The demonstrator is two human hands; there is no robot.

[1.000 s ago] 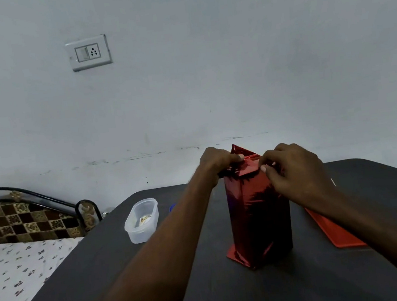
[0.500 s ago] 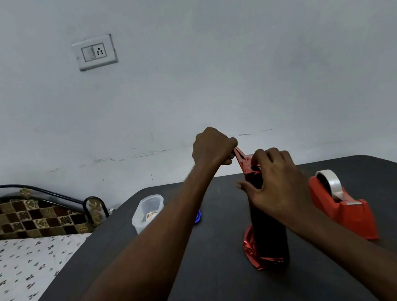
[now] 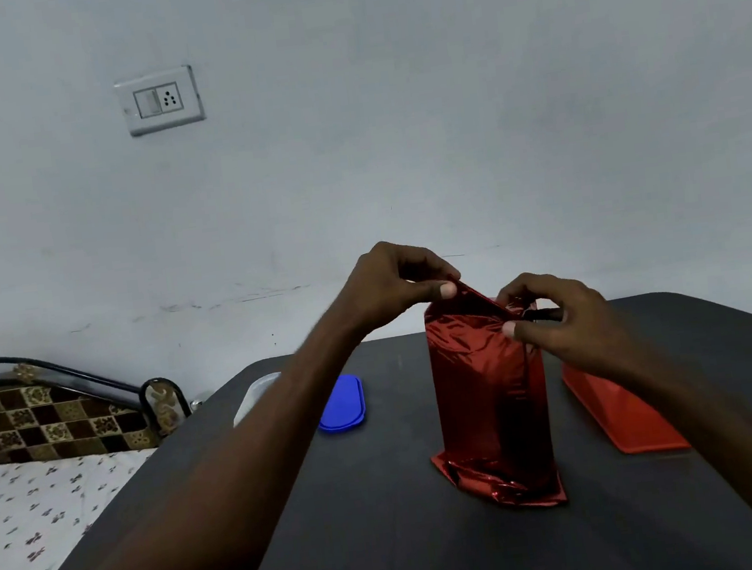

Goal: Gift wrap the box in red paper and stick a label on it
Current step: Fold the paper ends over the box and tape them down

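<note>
While the box (image 3: 489, 393) stood upright, the left hand (image 3: 393, 287) and right hand (image 3: 556, 320) each pinched its top paper (image 3: 479, 301) flap, likely to crease it.

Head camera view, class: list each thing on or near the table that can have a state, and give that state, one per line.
wrapped box: upright on the table, top paper flap not yet folded down
left hand: pinching the flap's far end
right hand: pinching the flap's near end
clear container: lid off
blue lid: flat on the table
red tape dispenser: untouched, partly hidden
</note>
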